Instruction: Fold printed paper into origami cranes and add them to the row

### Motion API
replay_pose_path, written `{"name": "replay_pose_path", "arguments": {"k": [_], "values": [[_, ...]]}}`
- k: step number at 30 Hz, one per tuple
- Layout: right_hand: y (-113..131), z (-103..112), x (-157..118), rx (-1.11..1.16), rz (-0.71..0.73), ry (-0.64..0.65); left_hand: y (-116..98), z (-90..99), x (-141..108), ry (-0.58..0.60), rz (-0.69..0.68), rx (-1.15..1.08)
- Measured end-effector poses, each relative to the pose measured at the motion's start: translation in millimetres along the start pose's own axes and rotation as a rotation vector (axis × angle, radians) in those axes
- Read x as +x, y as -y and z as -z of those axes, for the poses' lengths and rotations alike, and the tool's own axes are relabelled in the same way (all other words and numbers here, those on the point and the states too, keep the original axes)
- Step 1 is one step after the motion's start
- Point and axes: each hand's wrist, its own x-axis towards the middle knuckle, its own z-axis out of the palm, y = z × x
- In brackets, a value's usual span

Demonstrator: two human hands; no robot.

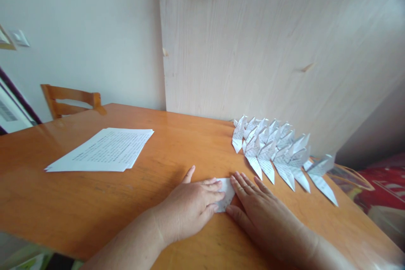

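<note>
A small folded piece of white paper lies flat on the wooden table near its front edge. From the left, my left hand rests on it, palm down, fingertips over the paper and the outermost digit spread away. My right hand lies flat at the paper's right side, its fingertips touching the edge. Both hands are open, and parts of the paper are hidden under the fingers. Beyond my right hand, several folded paper pieces with printed text stand in rows, their pointed tips up.
A stack of printed sheets lies on the left of the orange-brown table. Behind the table's far left corner is a wooden chair. A pale wood panel rises at the back. Red material shows past the right edge.
</note>
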Motion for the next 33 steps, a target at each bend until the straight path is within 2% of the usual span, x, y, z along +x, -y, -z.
{"name": "replay_pose_path", "arguments": {"k": [2,5,8,11,13,18,33], "values": [[-3.4,0.1,0.9,-0.026,-0.027,-0.016,-0.3,0.1,-0.2,0.005,0.007,0.009],[-9.3,-0.4,3.4,-0.055,-0.089,-0.105,-1.7,0.5,0.1,-0.004,0.002,0.028],[-8.1,0.5,5.6,0.001,-0.039,-0.171,-3.7,1.4,0.6,-0.026,-0.008,0.025],[2.1,2.3,5.7,0.128,0.099,-0.107,-4.6,2.1,1.2,-0.036,-0.016,0.0],[9.7,2.7,5.0,0.188,0.131,-0.039,-3.9,1.9,1.8,-0.034,-0.026,-0.005],[18.6,0.5,4.7,0.201,0.084,0.044,-1.0,-0.3,2.6,-0.015,-0.009,-0.006],[20.6,2.1,5.4,0.186,0.093,0.078,-1.1,5.4,-0.7,-0.003,-0.001,0.019]]}}
